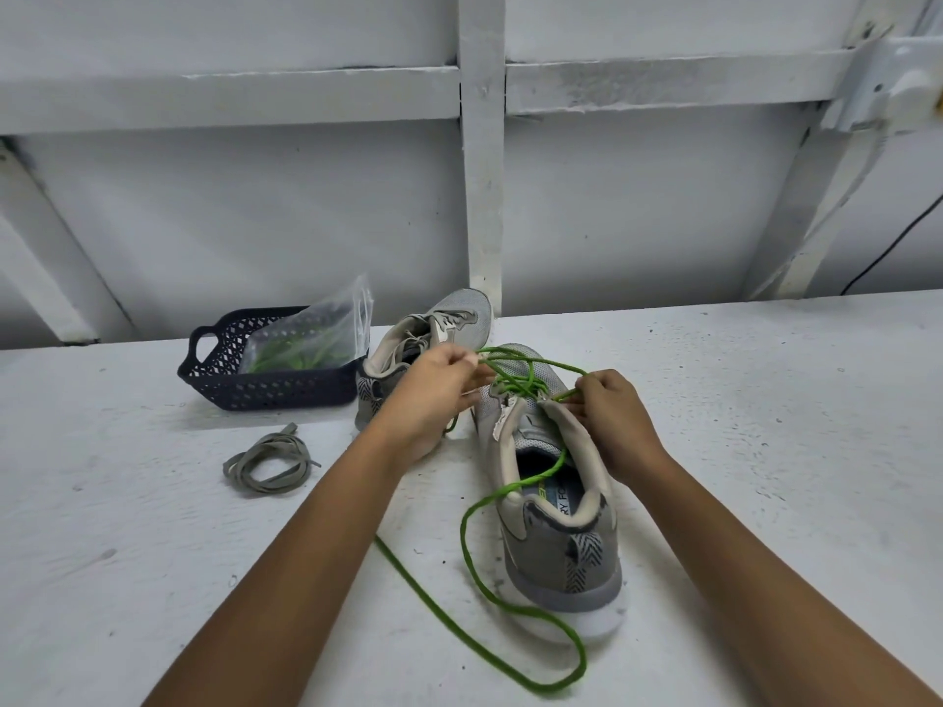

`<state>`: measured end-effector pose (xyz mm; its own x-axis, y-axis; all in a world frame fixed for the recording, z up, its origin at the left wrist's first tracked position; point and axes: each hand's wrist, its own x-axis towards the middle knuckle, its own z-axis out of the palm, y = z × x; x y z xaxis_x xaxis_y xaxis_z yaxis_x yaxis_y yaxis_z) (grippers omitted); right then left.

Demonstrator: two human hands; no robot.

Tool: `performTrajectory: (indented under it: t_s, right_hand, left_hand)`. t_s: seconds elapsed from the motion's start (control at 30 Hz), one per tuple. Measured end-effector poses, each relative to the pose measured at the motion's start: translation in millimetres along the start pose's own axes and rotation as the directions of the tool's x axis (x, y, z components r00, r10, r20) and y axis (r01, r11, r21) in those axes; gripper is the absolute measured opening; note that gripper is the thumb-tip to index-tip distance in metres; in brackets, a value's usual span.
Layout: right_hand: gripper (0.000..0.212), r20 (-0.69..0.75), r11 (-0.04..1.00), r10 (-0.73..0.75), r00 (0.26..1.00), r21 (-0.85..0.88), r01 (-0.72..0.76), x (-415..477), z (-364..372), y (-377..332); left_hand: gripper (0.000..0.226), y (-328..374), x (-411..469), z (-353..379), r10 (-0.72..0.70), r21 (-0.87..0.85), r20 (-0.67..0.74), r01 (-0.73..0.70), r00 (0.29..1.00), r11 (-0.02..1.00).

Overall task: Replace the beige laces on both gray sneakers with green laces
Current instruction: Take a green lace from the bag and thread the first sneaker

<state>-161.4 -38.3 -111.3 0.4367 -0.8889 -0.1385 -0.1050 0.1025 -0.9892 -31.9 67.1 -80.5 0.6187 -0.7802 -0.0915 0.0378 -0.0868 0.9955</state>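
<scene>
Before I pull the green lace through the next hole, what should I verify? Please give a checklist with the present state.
1. Left hand pinches the green lace: ok.
2. Right hand pinches it too, at the near sneaker: ok.
3. Removed beige lace lies apart on the table: ok.
4. Loose tail free of the shoe: not ok, it crosses the shoe opening.
5. Next hole visible: cannot tell, hands cover it.
6. Far sneaker relaced: not ok, its laces are beige.
</scene>
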Motion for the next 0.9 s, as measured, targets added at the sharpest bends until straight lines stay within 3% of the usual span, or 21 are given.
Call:
performTrajectory:
  t_s: [0.1, 0.43, 0.57, 0.67, 0.8, 0.9]
  right_hand:
    - [0.014, 0.004, 1.0, -0.004, 1.0, -0.007, 0.004, 0, 0, -1]
    - [0.031, 0.021, 0.995, 0.036, 0.999, 0.096, -0.038, 4, 0, 1]
    - [0.029, 0.024, 0.994, 0.042, 0.999, 0.105, -0.044, 7, 1, 3]
    - [0.03, 0.014, 0.984, 0.061, 0.998, 0.164, -0.062, 10, 1, 4]
    - [0.033, 0.021, 0.986, 0.055, 0.998, 0.159, -0.058, 8, 1, 2]
    - [0.033, 0.019, 0.985, 0.055, 0.998, 0.163, -0.057, 6, 0, 1]
  left_hand:
    - [0.025, 3, -8, -11, -0.029, -0.263, 0.059, 0.043, 0.998, 0.964]
    - [0.026, -5, -12, -21, 0.126, -0.525, 0.135, -0.037, 0.983, 0.85]
    - [0.024, 4, -17, -27, 0.165, -0.436, 0.229, -0.05, 0.959, 0.898]
    - [0.011, 11, -23, -38, 0.182, -0.426, 0.298, -0.04, 0.937, 0.904]
    - [0.021, 19, -24, -65, 0.179, -0.343, 0.55, 0.025, 0.816, 0.939]
    - [0.023, 25, -25, -71, 0.094, -0.223, 0.658, 0.075, 0.747, 0.972]
